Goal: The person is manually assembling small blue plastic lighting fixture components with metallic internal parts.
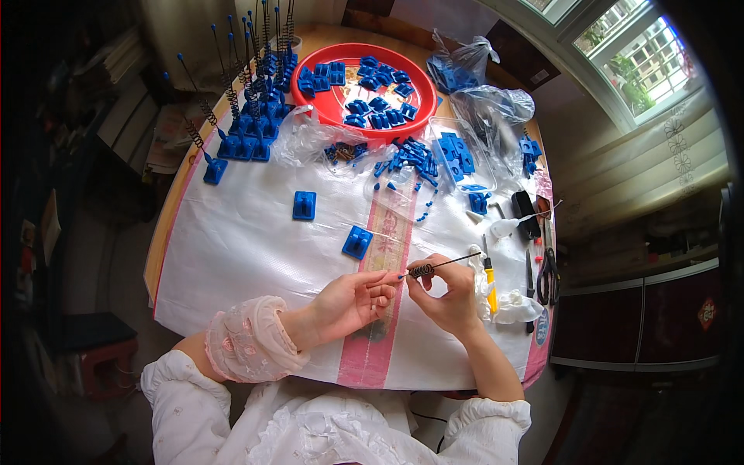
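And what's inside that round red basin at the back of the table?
The red basin holds many small blue plastic pieces in loose clusters. Between them shows a pale, patterned bottom; whatever lies directly beneath the pieces is covered.

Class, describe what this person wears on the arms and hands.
The left sleeve and right sleeve are white and puffy, with gathered edges. A sheer, pale pink gathered band with pink flower-like decoration circles the left forearm only. The left hand and right hand wear no gloves.
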The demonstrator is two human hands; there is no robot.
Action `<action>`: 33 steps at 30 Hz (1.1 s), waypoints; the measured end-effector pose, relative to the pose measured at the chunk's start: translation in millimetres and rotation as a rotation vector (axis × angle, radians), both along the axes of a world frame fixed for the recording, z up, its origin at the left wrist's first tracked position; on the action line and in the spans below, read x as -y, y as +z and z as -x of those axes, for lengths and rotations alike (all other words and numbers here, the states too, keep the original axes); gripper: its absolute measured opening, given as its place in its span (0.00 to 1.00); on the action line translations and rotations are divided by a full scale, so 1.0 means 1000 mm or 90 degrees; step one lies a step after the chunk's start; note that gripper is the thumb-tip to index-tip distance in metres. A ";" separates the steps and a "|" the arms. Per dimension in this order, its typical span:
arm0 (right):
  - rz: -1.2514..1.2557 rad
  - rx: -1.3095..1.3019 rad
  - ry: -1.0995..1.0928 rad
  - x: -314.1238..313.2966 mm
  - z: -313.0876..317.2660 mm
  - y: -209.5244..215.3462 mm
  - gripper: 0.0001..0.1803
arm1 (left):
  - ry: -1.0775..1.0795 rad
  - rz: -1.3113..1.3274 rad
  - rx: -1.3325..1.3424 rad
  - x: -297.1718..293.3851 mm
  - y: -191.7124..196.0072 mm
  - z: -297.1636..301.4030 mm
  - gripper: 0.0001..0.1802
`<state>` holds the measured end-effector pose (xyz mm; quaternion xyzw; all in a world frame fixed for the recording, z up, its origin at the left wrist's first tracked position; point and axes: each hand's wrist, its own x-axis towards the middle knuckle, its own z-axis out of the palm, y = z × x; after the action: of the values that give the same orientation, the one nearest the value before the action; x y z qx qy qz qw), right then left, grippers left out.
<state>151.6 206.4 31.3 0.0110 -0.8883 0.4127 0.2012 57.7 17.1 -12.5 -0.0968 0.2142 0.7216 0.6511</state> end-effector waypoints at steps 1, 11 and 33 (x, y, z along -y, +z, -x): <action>0.001 0.001 0.000 0.000 0.000 -0.001 0.10 | 0.000 0.000 -0.002 0.000 0.000 0.000 0.20; 0.003 -0.013 0.015 -0.001 0.000 -0.002 0.10 | -0.007 0.004 -0.002 0.000 0.001 0.000 0.20; 0.013 -0.007 0.014 -0.002 0.000 -0.003 0.10 | -0.008 0.004 -0.010 0.001 0.003 0.000 0.20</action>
<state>151.8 208.6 28.7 0.0212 -0.8827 0.4239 0.2017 57.9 16.5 -9.1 -0.0916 0.2223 0.7176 0.6536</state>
